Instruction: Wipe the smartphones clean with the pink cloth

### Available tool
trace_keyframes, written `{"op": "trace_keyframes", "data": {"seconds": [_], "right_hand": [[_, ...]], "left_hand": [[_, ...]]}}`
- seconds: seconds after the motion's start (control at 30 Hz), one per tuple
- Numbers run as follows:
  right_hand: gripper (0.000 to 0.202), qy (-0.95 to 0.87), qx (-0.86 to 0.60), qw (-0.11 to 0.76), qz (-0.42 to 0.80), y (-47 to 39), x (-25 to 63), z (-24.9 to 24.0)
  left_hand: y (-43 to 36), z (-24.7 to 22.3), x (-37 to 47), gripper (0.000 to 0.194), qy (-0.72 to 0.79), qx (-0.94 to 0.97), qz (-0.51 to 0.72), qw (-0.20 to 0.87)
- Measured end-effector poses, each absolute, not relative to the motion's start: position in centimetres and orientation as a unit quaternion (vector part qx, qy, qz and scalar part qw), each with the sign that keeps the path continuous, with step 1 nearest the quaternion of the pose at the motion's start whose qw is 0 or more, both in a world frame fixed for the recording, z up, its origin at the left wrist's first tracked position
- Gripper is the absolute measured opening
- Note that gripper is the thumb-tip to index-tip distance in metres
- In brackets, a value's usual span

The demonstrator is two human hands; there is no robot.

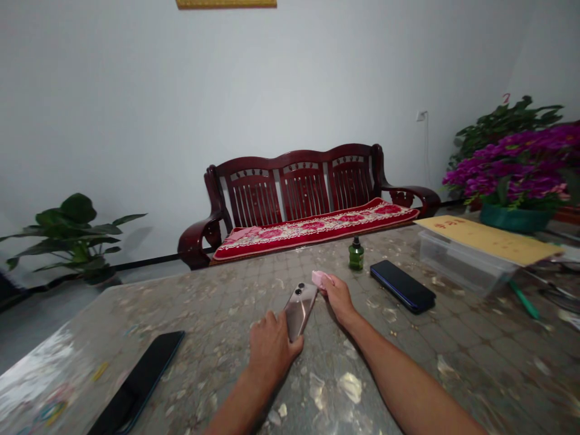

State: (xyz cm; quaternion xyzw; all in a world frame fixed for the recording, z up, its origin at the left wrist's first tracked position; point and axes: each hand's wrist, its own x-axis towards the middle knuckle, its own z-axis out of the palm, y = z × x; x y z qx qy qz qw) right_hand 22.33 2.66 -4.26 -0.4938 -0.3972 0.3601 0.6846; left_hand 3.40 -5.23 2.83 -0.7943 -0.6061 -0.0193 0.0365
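Left hand [270,350]: fingers curled over the near end of a phone [300,309], thumb on its right edge, pinning it to the tabletop [408,374]; closed on it, though how tightly cannot be told. The phone lies back-up, camera lenses showing at the far end, long axis running from about 7 o'clock at the left hand to 1 o'clock. Right hand [338,297]: fingers pinched shut on a small pink cloth [321,277], held just off the phone's far right corner, at about 2 o'clock from the lenses; whether cloth and phone touch cannot be told. So the phone's camera end lies at roughly 8 o'clock from the right fingers, very near; the left hand covers the opposite end. Right hand is the nearer one to the lens end. Outward: a small green bottle [356,254] stands upright at 12 o'clock from the right hand, apart from it. A dark phone [402,285] lies flat at 3 o'clock, well apart. Another dark phone [140,380] lies at 9 o'clock of the left hand, near the tabletop's left edge. Clear plastic box [457,263] with a yellow envelope [489,239] on top at far right. Beyond the tabletop: a red wooden bench [308,199].
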Motion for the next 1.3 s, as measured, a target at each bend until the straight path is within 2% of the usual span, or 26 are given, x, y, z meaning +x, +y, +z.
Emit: {"op": "trace_keyframes", "data": {"seconds": [0.17,0.4,0.67,0.8,1.03,1.3], "right_hand": [[0.043,-0.432,-0.512,0.665,0.331,3.1,22.7,-4.8],[0.042,-0.474,-0.523,0.635,0.314,2.6,21.2,-4.9],[0.042,-0.492,-0.527,0.634,0.281,0.6,18.4,-4.8],[0.043,-0.476,-0.538,0.640,0.275,0.2,17.8,-5.1],[0.042,-0.431,-0.521,0.653,0.341,-0.6,16.6,-4.9],[0.045,-0.381,-0.471,0.658,0.447,-1.5,16.5,-3.4]], "left_hand": [[-6.9,2.5,3.8,0.050,-0.585,-0.811,-0.017,0.018],[-8.1,1.7,2.8,0.037,-0.514,-0.857,-0.013,-0.031],[-5.7,-0.3,-1.0,0.045,-0.435,-0.892,-0.100,-0.078],[-4.1,-2.2,-2.3,0.057,-0.398,-0.905,-0.131,-0.080],[-3.2,-3.9,-2.9,0.055,-0.372,-0.909,-0.172,-0.076],[-4.1,-2.5,-3.1,0.050,-0.363,-0.915,-0.159,-0.066]]}}
